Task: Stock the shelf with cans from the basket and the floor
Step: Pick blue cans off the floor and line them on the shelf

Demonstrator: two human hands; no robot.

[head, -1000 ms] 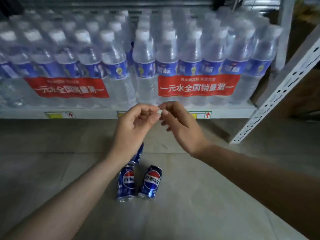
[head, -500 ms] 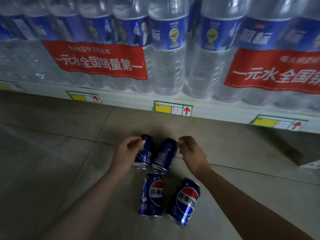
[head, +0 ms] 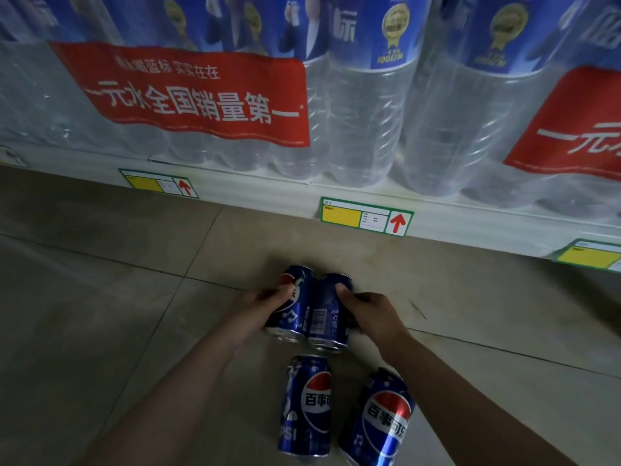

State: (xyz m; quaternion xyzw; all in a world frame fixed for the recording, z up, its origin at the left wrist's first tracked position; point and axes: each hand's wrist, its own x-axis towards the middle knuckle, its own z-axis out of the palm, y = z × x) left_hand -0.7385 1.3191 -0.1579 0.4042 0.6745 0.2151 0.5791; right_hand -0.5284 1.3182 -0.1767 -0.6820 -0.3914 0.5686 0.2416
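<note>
Four cans on the floor, two in your hands.
Your left hand (head: 265, 306) gripped the far-left can (head: 293, 306) and your right hand (head: 371, 314) gripped the far-right can (head: 327, 312), the two touching on the floor (head: 100, 297). Two more cans (head: 306, 403) lay nearer you, untouched. The shelf (head: 268, 193) beyond held shrink-wrapped packs of water bottles (head: 363, 122).

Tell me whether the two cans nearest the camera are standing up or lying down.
Lying down. Both near cans rest on their sides on the floor tiles, logos facing up, their ends pointing toward and away from the shelf.
</note>
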